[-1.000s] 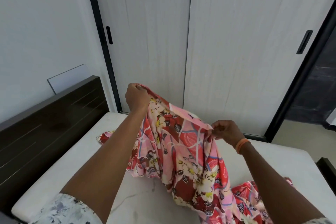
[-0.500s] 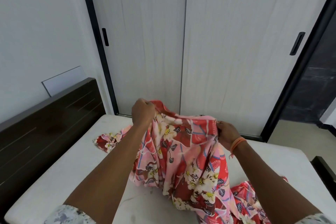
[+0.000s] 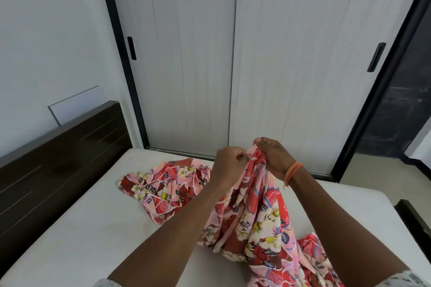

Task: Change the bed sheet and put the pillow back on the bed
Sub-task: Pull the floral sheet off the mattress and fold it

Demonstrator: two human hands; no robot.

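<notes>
A red and pink floral bed sheet [image 3: 261, 216] hangs bunched from both my hands above the bare white mattress [image 3: 93, 228]. My left hand [image 3: 229, 162] grips the gathered top edge of the sheet. Right beside it my right hand [image 3: 274, 157], with an orange thread at the wrist, holds the same bunched edge. One end of the sheet lies spread on the mattress at the left of my hands, and another part trails to the lower right. No pillow is in view.
A dark wooden headboard [image 3: 53, 165] runs along the left of the bed. Behind the bed stands a wardrobe with two pale sliding doors [image 3: 186, 53] and black handles. A dark doorway [image 3: 401, 112] opens at the right, and the dark bed frame [image 3: 412, 221] shows at the right edge.
My hands came together from wide apart, gathering the sheet's top edge into a bunch. The left hand moved right and down, and more of the sheet now lies on the mattress.
</notes>
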